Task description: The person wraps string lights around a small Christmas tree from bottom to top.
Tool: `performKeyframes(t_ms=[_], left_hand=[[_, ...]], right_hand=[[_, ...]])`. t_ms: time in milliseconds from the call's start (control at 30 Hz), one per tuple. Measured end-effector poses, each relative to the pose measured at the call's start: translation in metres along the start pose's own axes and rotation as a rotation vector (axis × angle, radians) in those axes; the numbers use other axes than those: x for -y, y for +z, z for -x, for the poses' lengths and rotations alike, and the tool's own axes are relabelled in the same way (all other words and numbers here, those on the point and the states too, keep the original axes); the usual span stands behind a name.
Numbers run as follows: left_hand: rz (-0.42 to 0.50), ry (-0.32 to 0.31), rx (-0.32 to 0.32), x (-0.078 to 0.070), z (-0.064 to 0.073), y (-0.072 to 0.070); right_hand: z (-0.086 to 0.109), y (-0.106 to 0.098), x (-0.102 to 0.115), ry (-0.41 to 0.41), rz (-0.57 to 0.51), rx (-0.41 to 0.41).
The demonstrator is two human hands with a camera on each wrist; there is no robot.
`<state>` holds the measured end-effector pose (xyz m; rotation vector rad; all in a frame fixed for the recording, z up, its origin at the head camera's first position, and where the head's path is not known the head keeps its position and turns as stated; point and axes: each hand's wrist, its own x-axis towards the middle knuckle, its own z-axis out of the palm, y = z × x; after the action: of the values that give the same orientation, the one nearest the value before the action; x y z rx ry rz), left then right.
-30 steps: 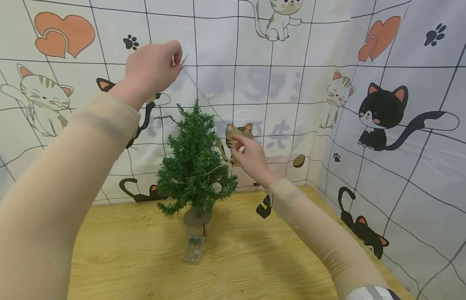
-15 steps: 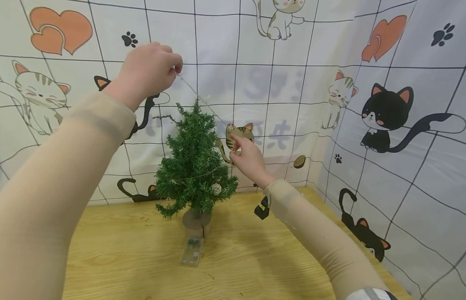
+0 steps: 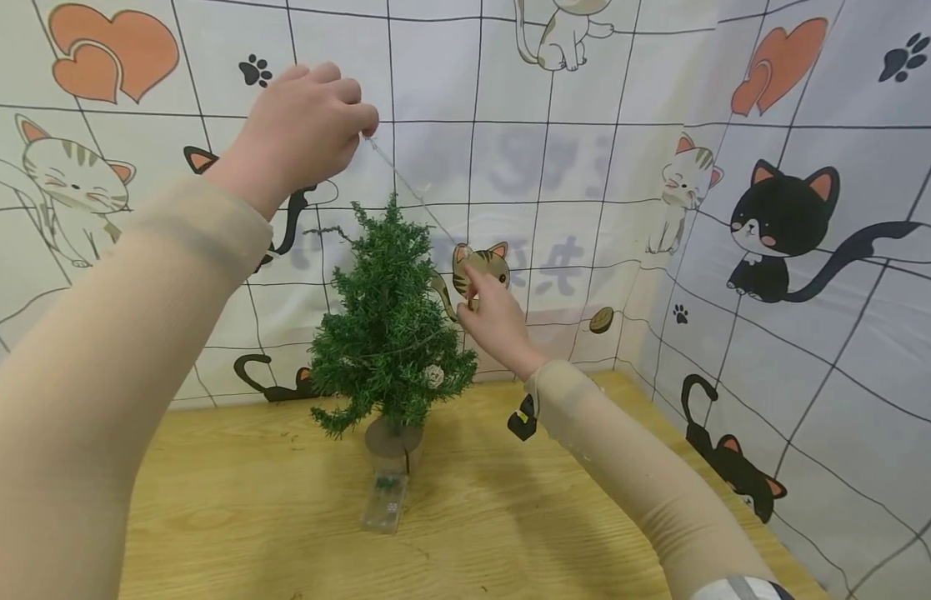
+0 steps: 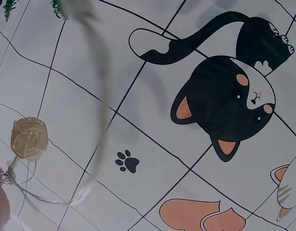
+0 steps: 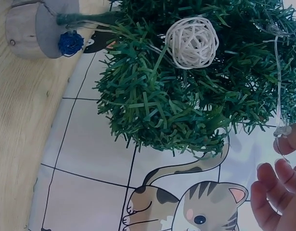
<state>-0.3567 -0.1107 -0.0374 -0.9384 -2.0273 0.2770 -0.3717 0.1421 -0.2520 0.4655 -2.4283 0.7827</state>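
A small green artificial Christmas tree [image 3: 386, 325] stands upright on a round wooden base [image 3: 393, 446]. Above and left of its tip, my left hand [image 3: 307, 121] pinches a thin clear string-light wire [image 3: 412, 193]. The wire runs taut down to my right hand [image 3: 498, 321], which pinches it beside the tree's right side. A beige woven ball [image 4: 29, 138] hangs by the left fingertips near a small wire coil [image 4: 7, 178]. On the branches sits a white woven ball [image 5: 192, 43]; a blue one [image 5: 70, 43] shows by the base. Wire also crosses the lower branches.
A clear plastic battery box [image 3: 384, 502] lies on the wooden table [image 3: 247, 517] in front of the base. Behind and to the right hangs a white cloth [image 3: 578, 167] with a grid and cartoon cats.
My left hand dips slightly, then rises a little; the wire end above its fingertips no longer shows. My right hand stays nearly in place, and the wire remains stretched between them.
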Motion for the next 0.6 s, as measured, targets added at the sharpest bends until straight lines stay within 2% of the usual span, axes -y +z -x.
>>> performKeyframes(t_ms=[133, 233, 300, 467, 600], left_hand=[[-0.052, 0.008, 0.074, -0.001, 0.0, 0.005], [-0.049, 0.004, 0.15, 0.0, 0.003, 0.011], [-0.023, -0.022, 0.222, 0.001, 0.004, 0.016], [0.13, -0.177, 0.43, 0.007, 0.009, 0.027], [0.298, -0.33, 0.598, 0.018, 0.017, 0.035]], right_hand=[[-0.003, 0.001, -0.001, 0.025, -0.034, 0.04], [-0.006, 0.001, -0.002, 0.053, -0.086, 0.086], [-0.006, 0.0, -0.002, 0.074, -0.14, 0.114], [-0.007, 0.001, -0.006, 0.161, -0.302, 0.217], [-0.006, 0.003, -0.009, 0.207, -0.362, 0.301]])
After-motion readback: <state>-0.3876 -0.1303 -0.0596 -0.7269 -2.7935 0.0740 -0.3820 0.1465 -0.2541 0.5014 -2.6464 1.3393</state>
